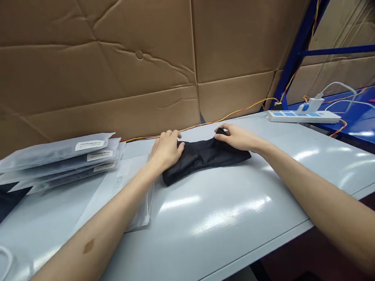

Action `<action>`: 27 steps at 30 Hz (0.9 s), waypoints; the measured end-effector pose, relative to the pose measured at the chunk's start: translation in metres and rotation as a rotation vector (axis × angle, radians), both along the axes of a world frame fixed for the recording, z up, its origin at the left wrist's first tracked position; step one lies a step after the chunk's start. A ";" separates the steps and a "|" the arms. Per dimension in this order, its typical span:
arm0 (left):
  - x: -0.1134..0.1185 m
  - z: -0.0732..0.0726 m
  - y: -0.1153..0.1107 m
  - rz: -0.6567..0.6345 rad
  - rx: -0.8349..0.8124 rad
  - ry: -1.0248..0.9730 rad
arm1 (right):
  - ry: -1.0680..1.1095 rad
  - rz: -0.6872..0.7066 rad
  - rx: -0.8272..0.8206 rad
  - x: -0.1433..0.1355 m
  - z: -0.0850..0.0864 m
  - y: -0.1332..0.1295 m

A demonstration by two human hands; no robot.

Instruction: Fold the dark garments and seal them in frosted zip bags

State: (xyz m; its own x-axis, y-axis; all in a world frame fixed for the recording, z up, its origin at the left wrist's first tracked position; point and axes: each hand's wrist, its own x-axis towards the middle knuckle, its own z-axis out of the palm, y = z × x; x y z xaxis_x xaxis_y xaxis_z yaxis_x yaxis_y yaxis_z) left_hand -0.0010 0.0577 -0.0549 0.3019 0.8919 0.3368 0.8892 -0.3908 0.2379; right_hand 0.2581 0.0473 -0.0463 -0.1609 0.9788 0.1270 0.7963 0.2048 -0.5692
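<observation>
A folded piece of black cloth point(204, 155) lies as a long strip on the grey table in front of me. My left hand point(168, 149) is over its left end, thumb on top and fingers curled at the far edge, gripping it. At the far right corner, my right hand point(237, 137) pinches a raised bit of the cloth between thumb and fingers. Partly under my left forearm is a clear zip bag point(141, 212), flat on the table.
Several labelled frosted bags point(56, 152) are stacked at the left, above a dark flat item point(6, 206). A white power strip point(301, 116) with cables sits at the back right. Cardboard point(157, 74) walls the back, beside a blue metal frame point(293, 62).
</observation>
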 end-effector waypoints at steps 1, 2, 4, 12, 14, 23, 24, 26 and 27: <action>-0.001 0.003 -0.003 -0.002 0.027 -0.006 | 0.002 0.001 0.004 0.000 0.000 0.000; -0.002 0.007 -0.007 -0.016 0.048 -0.015 | 0.004 0.000 0.004 0.000 0.000 0.000; -0.006 0.015 -0.016 -0.099 0.047 -0.024 | 0.014 -0.009 -0.008 0.001 0.001 0.000; -0.014 0.005 -0.035 -0.249 -0.236 0.212 | 0.138 -0.143 -0.112 0.003 0.002 -0.002; -0.010 0.002 -0.037 -0.232 -0.231 0.221 | 0.198 -0.152 -0.171 0.005 0.004 -0.002; -0.019 0.022 -0.064 -0.229 -0.272 0.132 | 0.469 -0.111 -0.230 0.014 0.019 -0.005; -0.026 0.024 -0.068 -0.230 -0.248 0.114 | 0.494 -0.104 -0.238 0.013 0.021 -0.006; -0.042 0.027 -0.076 -0.227 -0.210 0.106 | 0.550 -0.068 -0.259 0.009 0.026 -0.012; -0.050 0.027 -0.079 -0.227 -0.202 0.111 | 0.559 -0.050 -0.259 0.007 0.028 -0.015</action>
